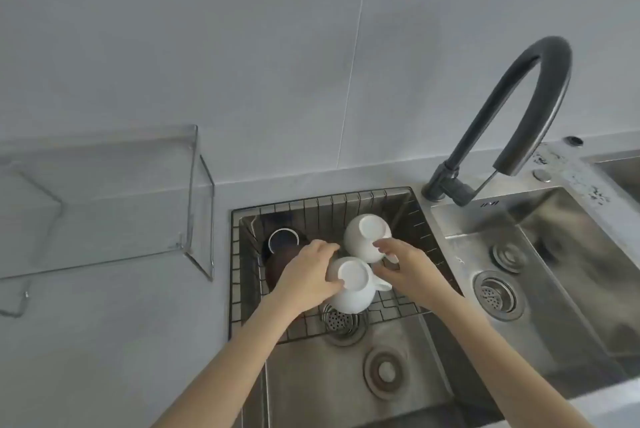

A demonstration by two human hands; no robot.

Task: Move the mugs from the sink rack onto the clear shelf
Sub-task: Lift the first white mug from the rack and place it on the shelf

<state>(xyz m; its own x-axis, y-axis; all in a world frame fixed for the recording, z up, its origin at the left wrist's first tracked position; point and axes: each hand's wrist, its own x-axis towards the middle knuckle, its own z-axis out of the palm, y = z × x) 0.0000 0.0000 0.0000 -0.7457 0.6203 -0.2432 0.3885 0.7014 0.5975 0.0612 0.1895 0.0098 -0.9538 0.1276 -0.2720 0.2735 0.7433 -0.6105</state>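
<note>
Two white mugs sit upside down in the wire rack [249, 220] over the sink [346, 393]. The left hand [308, 275] grips the near mug [349, 284] by its body. The right hand [408, 272] closes on the far mug [363, 237] at its handle. A dark mug [282, 247] stands left of them. The clear shelf [104, 202] on the wall holds nothing.

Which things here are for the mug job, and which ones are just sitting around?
For the job:
- near white mug, held by the left hand
- far white mug, touched by the right hand
- dark mug
- sink rack
- clear shelf

Just sitting around:
- faucet
- right-side sink drain
</note>
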